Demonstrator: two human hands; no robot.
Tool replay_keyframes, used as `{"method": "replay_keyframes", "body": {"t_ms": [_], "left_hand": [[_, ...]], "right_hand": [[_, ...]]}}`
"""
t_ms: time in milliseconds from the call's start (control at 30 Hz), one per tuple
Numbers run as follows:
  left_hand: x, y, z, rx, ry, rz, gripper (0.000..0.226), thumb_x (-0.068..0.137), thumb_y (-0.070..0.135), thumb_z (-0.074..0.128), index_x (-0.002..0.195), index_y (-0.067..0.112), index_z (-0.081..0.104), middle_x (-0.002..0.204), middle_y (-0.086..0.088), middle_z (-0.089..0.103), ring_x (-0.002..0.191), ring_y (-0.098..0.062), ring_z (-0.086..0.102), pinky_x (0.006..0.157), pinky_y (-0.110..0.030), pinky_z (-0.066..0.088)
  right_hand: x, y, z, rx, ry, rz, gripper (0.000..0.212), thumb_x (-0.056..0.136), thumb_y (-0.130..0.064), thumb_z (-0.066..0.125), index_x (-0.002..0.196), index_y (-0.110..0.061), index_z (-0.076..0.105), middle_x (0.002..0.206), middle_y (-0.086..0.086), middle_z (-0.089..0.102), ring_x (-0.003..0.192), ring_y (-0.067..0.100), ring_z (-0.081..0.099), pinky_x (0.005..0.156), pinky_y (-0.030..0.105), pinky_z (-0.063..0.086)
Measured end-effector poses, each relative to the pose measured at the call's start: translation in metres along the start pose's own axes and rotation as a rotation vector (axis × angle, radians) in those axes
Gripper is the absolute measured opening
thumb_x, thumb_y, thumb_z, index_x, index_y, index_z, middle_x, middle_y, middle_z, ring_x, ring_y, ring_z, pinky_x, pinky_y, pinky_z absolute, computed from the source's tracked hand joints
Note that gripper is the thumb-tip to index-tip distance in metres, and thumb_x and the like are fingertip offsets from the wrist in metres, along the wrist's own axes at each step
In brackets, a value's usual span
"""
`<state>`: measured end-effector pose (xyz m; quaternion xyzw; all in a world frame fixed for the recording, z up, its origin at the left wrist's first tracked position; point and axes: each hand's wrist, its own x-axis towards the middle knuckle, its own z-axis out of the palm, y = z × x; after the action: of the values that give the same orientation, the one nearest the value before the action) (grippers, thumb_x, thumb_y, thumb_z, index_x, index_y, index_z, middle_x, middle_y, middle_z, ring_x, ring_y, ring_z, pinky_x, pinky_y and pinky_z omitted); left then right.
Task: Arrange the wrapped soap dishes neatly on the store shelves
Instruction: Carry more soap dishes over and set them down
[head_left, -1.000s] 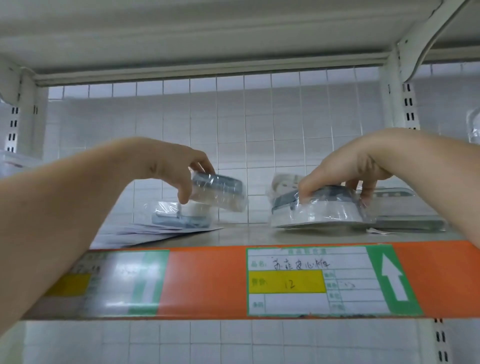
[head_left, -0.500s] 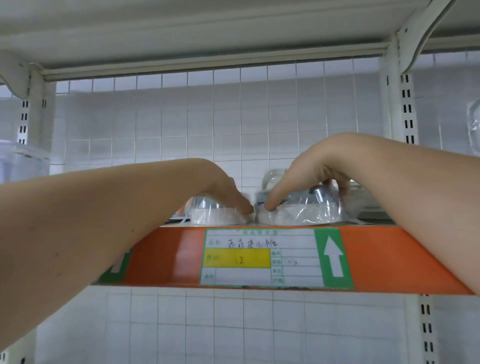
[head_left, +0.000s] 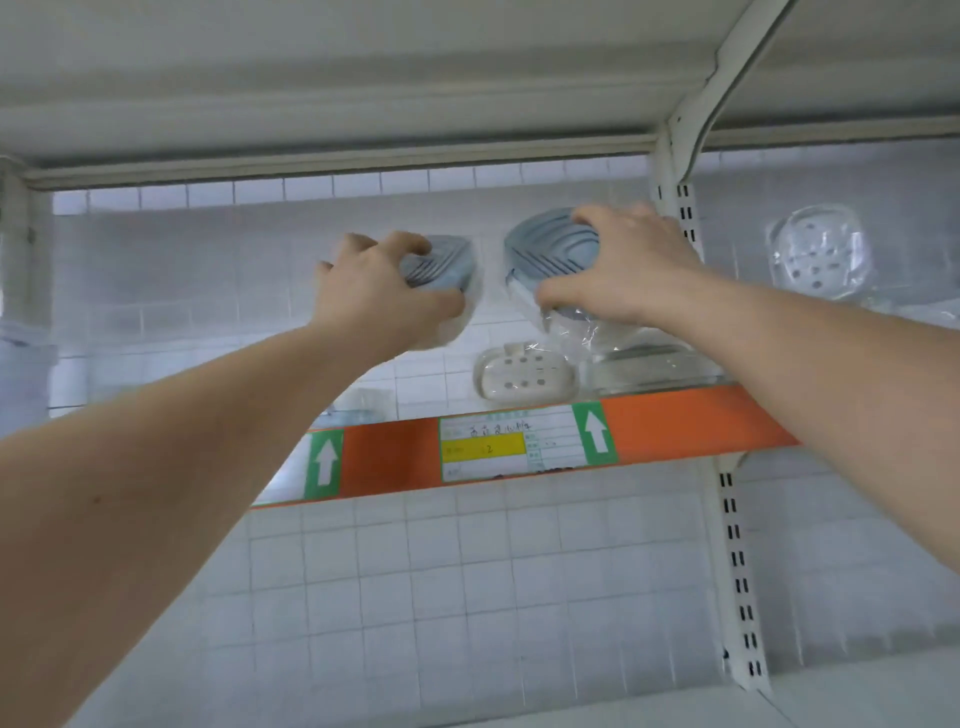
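Since half a second ago, we have lifted both hands from the shelf edge, and each now holds a dish up against the tiled back wall at the centre of the frame. Our left hand (head_left: 382, 288) curls its fingers and thumb around a blue-grey wrapped soap dish (head_left: 441, 262). Just right of it, our right hand (head_left: 631, 270) grips a 2nd wrapped soap dish (head_left: 550, 249), its clear wrap hanging loose below. Under them, a white soap dish (head_left: 524, 375) leans upright on the orange-edged shelf (head_left: 685, 428), above a price label (head_left: 511, 447). At the upper right, a clear wrapped dish (head_left: 818, 257) stands beyond the shelf upright (head_left: 685, 218).
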<state>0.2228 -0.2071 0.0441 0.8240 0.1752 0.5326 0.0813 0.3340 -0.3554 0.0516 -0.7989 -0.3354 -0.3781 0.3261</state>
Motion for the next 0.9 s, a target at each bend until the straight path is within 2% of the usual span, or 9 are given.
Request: {"method": "replay_keyframes", "body": {"t_ms": [67,133,233,433,533,600,667,767,900], "left_hand": [[-0.010,0.012,0.000,-0.059,0.023,0.095,0.068,0.064,0.054,0.059,0.127,0.032,0.051,0.132,-0.005,0.040,0.121,-0.029,0.038,0.101,-0.028,0.029],[-0.020,0.029,0.001,-0.077,0.031,0.172,0.076,0.056,0.054,0.048,0.128,0.032,0.051,0.134,-0.005,0.039,0.121,-0.026,0.037,0.100,-0.025,0.025],[-0.036,0.063,0.009,-0.148,0.053,0.281,0.076,0.056,0.053,0.047,0.128,0.031,0.051,0.136,-0.006,0.038,0.123,-0.021,0.034,0.100,-0.022,0.021],[-0.068,0.152,0.048,-0.284,0.010,0.446,0.074,0.058,0.052,0.049,0.128,0.028,0.052,0.137,-0.006,0.036,0.125,-0.024,0.031,0.102,-0.025,0.021],[-0.089,0.206,0.075,-0.344,-0.017,0.503,0.073,0.058,0.052,0.050,0.127,0.028,0.052,0.137,-0.007,0.037,0.124,-0.024,0.032,0.103,-0.025,0.022],[-0.106,0.247,0.097,-0.378,-0.039,0.539,0.074,0.056,0.056,0.049,0.125,0.030,0.054,0.135,-0.007,0.038,0.125,-0.024,0.032,0.101,-0.022,0.020],[-0.126,0.291,0.122,-0.422,-0.068,0.570,0.082,0.049,0.065,0.041,0.123,0.032,0.055,0.133,-0.005,0.039,0.124,-0.025,0.033,0.101,-0.021,0.019],[-0.156,0.365,0.160,-0.472,-0.101,0.590,0.090,0.043,0.068,0.032,0.122,0.033,0.055,0.132,-0.004,0.039,0.124,-0.024,0.032,0.101,-0.020,0.018],[-0.187,0.464,0.208,-0.503,-0.191,0.610,0.076,0.054,0.062,0.046,0.124,0.032,0.053,0.134,-0.002,0.038,0.124,-0.025,0.032,0.099,-0.020,0.021]], "right_hand": [[-0.013,0.011,-0.017,-0.043,0.076,0.019,0.085,0.069,-0.051,0.070,0.142,-0.030,0.032,0.139,0.011,0.033,0.128,0.033,0.034,0.104,0.040,0.032],[-0.027,0.025,-0.035,-0.089,0.112,0.038,0.086,0.070,-0.051,0.070,0.143,-0.029,0.031,0.142,0.010,0.032,0.130,0.031,0.033,0.106,0.039,0.031],[-0.050,0.053,-0.063,-0.171,0.156,0.078,0.084,0.070,-0.049,0.070,0.142,-0.028,0.033,0.140,0.011,0.033,0.130,0.030,0.030,0.107,0.038,0.030],[-0.091,0.125,-0.128,-0.308,0.184,0.181,0.082,0.070,-0.048,0.070,0.141,-0.029,0.034,0.139,0.011,0.034,0.130,0.030,0.031,0.108,0.037,0.030],[-0.116,0.177,-0.164,-0.360,0.193,0.244,0.083,0.070,-0.048,0.070,0.142,-0.027,0.034,0.140,0.012,0.033,0.131,0.030,0.031,0.109,0.042,0.030],[-0.133,0.217,-0.190,-0.376,0.198,0.278,0.083,0.070,-0.046,0.071,0.142,-0.026,0.035,0.141,0.011,0.033,0.131,0.029,0.031,0.109,0.040,0.030],[-0.150,0.261,-0.216,-0.399,0.195,0.314,0.082,0.070,-0.045,0.071,0.141,-0.026,0.035,0.141,0.010,0.032,0.131,0.029,0.031,0.108,0.038,0.030],[-0.175,0.334,-0.257,-0.440,0.185,0.364,0.080,0.071,-0.045,0.070,0.140,-0.026,0.036,0.140,0.010,0.033,0.128,0.029,0.032,0.104,0.038,0.031],[-0.201,0.430,-0.311,-0.462,0.160,0.446,0.077,0.073,-0.046,0.070,0.140,-0.028,0.036,0.135,0.007,0.037,0.123,0.027,0.036,0.099,0.036,0.035]]}}
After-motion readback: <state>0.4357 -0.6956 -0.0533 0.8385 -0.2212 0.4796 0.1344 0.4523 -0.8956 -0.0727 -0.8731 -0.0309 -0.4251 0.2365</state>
